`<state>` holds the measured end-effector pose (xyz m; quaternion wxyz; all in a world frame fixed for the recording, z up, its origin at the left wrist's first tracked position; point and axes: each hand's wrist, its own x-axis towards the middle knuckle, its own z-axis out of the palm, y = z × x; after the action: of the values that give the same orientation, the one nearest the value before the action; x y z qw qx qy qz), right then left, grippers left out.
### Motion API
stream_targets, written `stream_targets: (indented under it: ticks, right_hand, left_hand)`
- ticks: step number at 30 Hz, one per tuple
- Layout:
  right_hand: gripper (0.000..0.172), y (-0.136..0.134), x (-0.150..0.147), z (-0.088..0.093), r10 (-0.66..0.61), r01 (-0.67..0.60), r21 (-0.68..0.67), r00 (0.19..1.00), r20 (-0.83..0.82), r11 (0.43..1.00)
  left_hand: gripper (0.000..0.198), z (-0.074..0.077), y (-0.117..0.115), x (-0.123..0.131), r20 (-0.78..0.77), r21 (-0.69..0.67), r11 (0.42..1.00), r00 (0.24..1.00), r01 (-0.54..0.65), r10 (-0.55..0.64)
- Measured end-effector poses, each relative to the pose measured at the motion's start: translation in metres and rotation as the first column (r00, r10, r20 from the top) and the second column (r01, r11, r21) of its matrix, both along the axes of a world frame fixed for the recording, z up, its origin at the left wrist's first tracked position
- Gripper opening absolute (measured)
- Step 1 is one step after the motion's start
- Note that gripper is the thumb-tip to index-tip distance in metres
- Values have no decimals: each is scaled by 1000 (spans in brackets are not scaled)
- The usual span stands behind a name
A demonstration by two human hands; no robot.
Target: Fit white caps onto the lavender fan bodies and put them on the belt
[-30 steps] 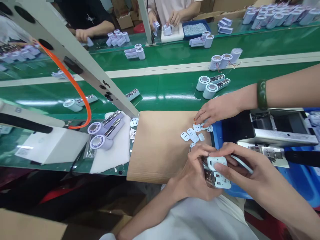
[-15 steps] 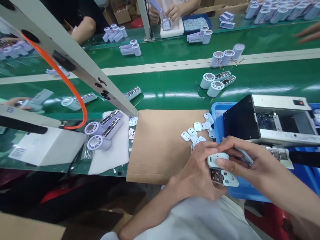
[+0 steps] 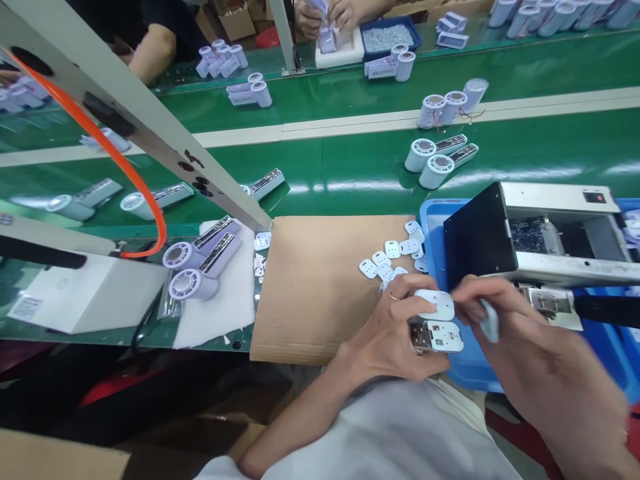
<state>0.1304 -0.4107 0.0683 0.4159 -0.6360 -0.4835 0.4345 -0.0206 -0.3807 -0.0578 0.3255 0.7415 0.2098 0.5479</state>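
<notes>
My left hand point(image 3: 395, 333) is closed around a small device with white button covers point(image 3: 436, 327) held over my lap, at the front edge of a brown cardboard sheet point(image 3: 315, 287). My right hand point(image 3: 505, 333) is just to its right, fingers curled around a thin white tool point(image 3: 489, 321), fingertips close to the device. Several loose white button covers point(image 3: 395, 257) lie on the cardboard just beyond my hands.
A grey machine with a black side point(image 3: 530, 233) sits on a blue tray point(image 3: 433, 220) at right. Fan units point(image 3: 200, 260) lie on white foam at left; more fan units point(image 3: 440, 160) ride the green belt point(image 3: 350, 167). Other people's hands point(image 3: 330, 13) work opposite. A slanted metal frame with an orange hose point(image 3: 125, 160) crosses at left.
Another person's hand that was reaching over the loose covers has left the view. My right hand has pulled slightly right, off the device. The view has shifted a little.
</notes>
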Motion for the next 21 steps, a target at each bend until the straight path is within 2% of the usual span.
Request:
stream_targets:
  ticks: [5, 9, 12, 15, 17, 21]
  right_hand:
    - [65, -26, 9, -3, -104, 103, 29, 994, 22, 994]
    - [39, -47, 10, -7, -248, 246, 115, 969, 10, 963]
    - [30, -51, 4, -8, -211, 215, 77, 976, -59, 974]
    - [41, -46, 1, -10, -174, 179, 68, 982, -73, 982]
    - [58, -39, 4, -11, -183, 183, 63, 983, -6, 981]
    - [80, -31, 16, -20, -194, 192, 34, 978, 74, 981]
  left_hand:
    - [84, 4, -4, 4, -10, 39, 999, 1000, -18, 19]
    - [77, 4, -7, 5, -41, 26, 999, 999, -28, 29]
    - [85, 2, -7, 6, -16, 40, 999, 999, -37, 38]
    - [102, -3, -6, 7, -1, 71, 997, 1000, -26, 26]
    - [113, -7, -5, 6, -5, 77, 997, 1000, 5, -5]
    - [118, -12, -4, 3, -34, 71, 995, 998, 63, -61]
